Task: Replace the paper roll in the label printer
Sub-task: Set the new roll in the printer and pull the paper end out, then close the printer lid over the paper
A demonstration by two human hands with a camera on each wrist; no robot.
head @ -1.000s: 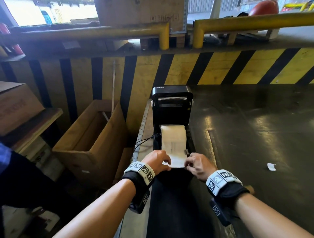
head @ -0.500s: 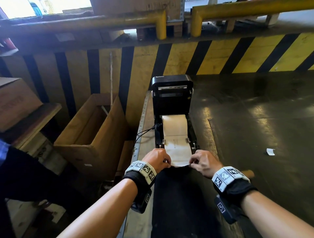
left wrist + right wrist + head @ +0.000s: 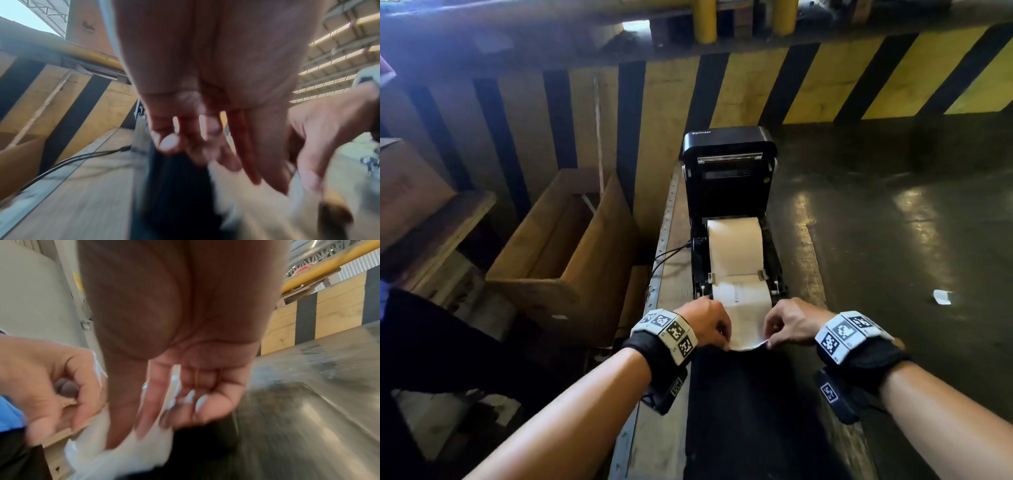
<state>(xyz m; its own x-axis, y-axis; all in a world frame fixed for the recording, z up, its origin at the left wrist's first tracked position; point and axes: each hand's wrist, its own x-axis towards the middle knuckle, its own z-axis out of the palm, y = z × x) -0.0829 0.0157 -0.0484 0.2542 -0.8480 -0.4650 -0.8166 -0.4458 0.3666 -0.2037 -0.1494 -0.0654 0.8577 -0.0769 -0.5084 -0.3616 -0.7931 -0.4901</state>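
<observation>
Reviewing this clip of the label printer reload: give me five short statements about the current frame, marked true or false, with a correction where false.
1. The label printer has its lid raised. True.
2. A paper roll sits in the printer's bay. True.
3. Only the right hand holds the paper's free end. False: the left hand pinches it too, one hand at each front corner.
4. The open cardboard box stands to the right of the printer. False: it stands to the left.
5. A small white scrap lies on the dark surface to the right of the printer. True.
</observation>
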